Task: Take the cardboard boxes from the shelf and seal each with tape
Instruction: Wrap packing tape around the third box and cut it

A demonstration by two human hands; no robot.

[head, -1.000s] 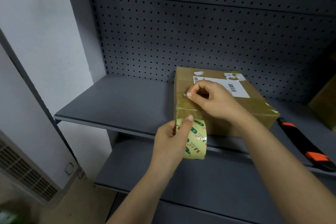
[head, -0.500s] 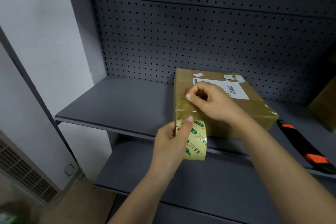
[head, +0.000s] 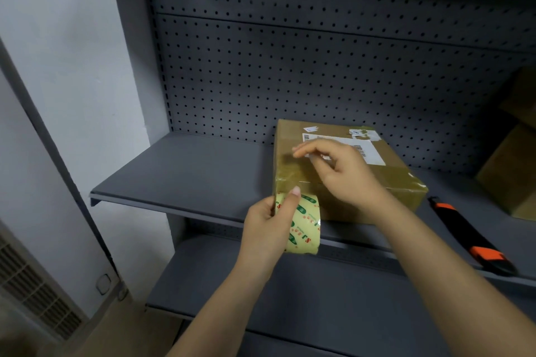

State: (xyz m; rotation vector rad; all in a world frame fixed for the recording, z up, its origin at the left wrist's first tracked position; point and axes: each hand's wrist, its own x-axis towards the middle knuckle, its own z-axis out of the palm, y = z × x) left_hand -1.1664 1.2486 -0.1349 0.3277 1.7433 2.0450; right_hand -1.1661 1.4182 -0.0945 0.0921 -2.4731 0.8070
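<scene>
A brown cardboard box with a white shipping label lies on the grey shelf, glossy tape across its near top edge. My left hand grips a roll of clear tape with green and red print, held against the box's front left corner at the shelf edge. My right hand is over the box top, its index finger stretched to the left and the other fingers loosely bent. Whether the fingertips touch the tape I cannot tell.
A black and orange utility knife lies on the shelf right of the box. More cardboard boxes stand at the far right. A pegboard back panel rises behind. A lower shelf sits beneath, a white wall to the left.
My right hand has let go its pinch at the box's top left edge and lifted, fingers spreading. My left hand and the tape roll have stayed at the front corner.
</scene>
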